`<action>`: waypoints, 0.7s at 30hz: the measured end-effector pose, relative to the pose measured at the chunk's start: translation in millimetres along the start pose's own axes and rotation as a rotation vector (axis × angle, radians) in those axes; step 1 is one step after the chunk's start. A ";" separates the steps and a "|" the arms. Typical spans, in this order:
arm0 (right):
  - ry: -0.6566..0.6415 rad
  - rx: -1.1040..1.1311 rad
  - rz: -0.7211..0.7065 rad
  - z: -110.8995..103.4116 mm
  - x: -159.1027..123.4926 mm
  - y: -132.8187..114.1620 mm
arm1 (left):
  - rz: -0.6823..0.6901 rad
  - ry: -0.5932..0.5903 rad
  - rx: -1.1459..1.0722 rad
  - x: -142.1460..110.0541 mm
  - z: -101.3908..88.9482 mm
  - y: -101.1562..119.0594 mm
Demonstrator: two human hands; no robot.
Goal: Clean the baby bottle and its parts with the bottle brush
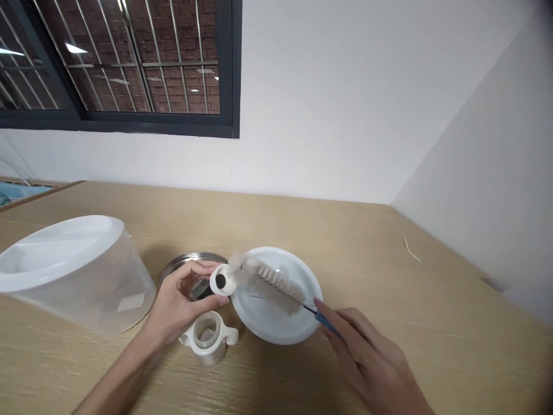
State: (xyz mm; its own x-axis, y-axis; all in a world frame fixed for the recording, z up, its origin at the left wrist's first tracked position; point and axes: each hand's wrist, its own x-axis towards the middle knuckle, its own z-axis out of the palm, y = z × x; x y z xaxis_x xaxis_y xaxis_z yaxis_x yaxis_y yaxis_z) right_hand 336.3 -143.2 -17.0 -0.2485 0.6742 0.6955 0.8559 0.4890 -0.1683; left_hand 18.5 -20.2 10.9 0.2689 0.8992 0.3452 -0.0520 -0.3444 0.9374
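Observation:
My left hand [184, 300] is closed around a small white round bottle part [223, 280] with a dark round spot at its centre. My right hand [367, 351] grips the blue handle of a bottle brush [276, 279]. The brush's pale bristles, partly blurred, reach left over a white bowl [276, 331], with the tip close beside the white part; I cannot tell if they touch. A bottle [209, 340] with two white side handles stands open-topped just below my left hand. Behind that hand lies a round metal dish [190, 257], partly hidden.
A large translucent container [108, 288] with a white lid stands at the left. On the wooden table [432, 346] a thin pale strip [411, 249] lies at the right. A white wall [311, 115] with a dark-framed window [231, 124] rises behind.

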 end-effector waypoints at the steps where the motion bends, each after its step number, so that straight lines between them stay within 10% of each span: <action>1: 0.015 -0.003 0.019 -1.0 0.5 1.1 | 0.003 0.000 0.034 0.4 -1.3 0.3; 21: 0.038 0.028 0.029 -8.2 -1.8 5.3 | -0.141 0.049 0.078 3.0 -4.5 5.1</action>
State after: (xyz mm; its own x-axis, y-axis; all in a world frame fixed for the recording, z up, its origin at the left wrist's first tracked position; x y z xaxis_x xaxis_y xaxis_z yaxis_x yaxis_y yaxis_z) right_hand 345.0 -146.4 -13.4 -0.2060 0.6673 0.7157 0.8494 0.4851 -0.2078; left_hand 14.7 -18.0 17.0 0.2211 0.9514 0.2143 0.0582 -0.2322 0.9709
